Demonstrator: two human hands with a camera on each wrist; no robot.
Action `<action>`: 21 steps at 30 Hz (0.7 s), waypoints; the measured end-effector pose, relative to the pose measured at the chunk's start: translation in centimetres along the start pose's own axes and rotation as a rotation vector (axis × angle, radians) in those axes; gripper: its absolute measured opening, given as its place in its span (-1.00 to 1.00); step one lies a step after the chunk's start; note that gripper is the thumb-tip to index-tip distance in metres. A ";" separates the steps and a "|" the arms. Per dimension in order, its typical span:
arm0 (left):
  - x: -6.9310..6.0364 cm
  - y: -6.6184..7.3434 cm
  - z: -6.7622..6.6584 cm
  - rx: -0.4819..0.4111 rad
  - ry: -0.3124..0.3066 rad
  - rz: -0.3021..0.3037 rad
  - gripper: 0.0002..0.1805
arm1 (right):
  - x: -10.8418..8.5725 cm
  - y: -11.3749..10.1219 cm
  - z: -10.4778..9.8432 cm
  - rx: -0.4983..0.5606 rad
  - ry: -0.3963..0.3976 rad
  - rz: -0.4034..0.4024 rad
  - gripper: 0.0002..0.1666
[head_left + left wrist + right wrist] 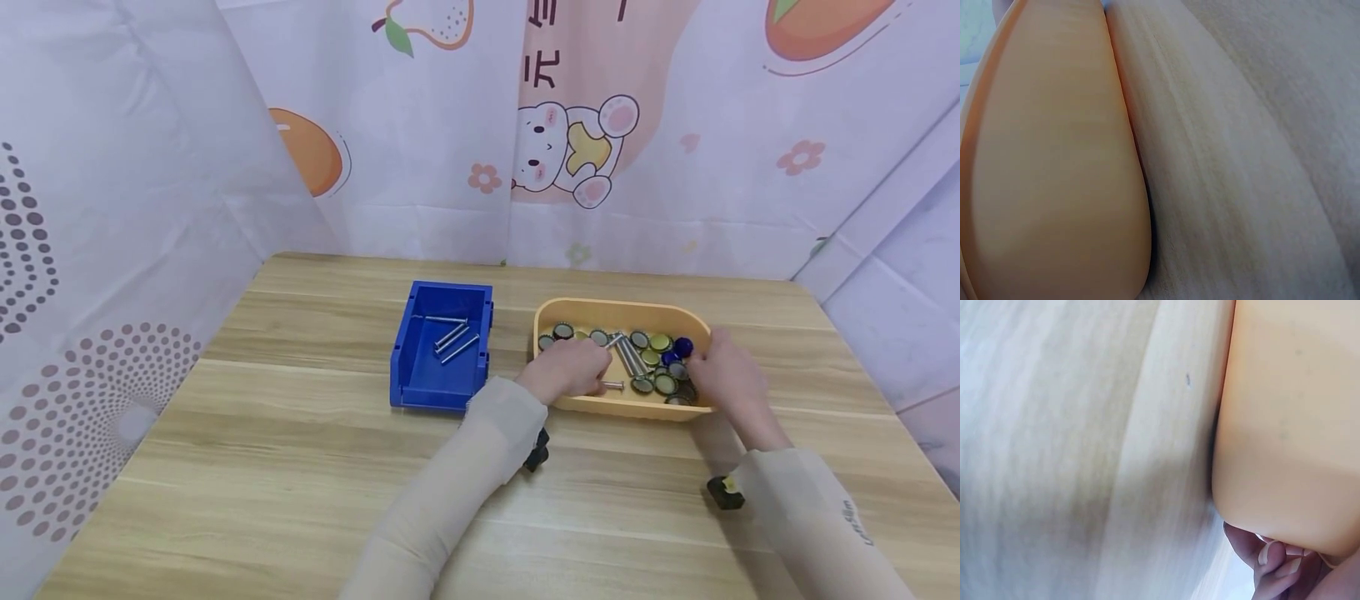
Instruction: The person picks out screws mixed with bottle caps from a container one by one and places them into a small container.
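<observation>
My left hand (pixel 570 368) reaches over the front wall of a yellow-orange tray (pixel 600 405), its fingers curled down inside. It pinches a headed metal rivet (pixel 614 385) near the front wall; the fingertips are partly hidden. Another rivet end (pixel 615 340) shows just above the knuckles. More rivets (pixel 632 357) lie mid-tray, with several bottle caps (pixel 665 383) on the right side. At the right end, my right hand (pixel 731 375) grips the tray wall. In the right wrist view, curled fingers (pixel 1269 562) show beside the tray's end. The left wrist view has only the tray's outer wall (pixel 1060 156) and tabletop.
Left of the tray stands a blue bin (pixel 442 398) with several metal rivets (pixel 452 337) in it. A few dark blue round pieces (pixel 682 347) lie among the caps. Behind the wooden table (pixel 300 433) hangs a printed curtain (pixel 420 167).
</observation>
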State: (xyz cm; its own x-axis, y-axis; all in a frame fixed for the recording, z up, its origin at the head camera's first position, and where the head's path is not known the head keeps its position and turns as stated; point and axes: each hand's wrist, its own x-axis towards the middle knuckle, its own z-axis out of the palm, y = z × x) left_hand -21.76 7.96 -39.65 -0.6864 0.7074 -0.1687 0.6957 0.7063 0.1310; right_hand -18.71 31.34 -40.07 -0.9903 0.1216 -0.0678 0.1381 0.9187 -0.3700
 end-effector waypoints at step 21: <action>-0.1 0.0 0.3 -0.030 0.085 -0.137 -0.75 | 0.0 0.0 0.0 0.023 -0.017 -0.003 -0.54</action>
State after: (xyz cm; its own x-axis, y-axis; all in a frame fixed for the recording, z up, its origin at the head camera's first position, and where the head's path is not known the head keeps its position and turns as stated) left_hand -21.60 7.85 -39.94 -0.7905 0.6035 -0.1043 0.5887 0.7958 0.1419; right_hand -18.70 31.38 -40.05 -0.9903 0.1122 -0.0824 0.1357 0.9103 -0.3911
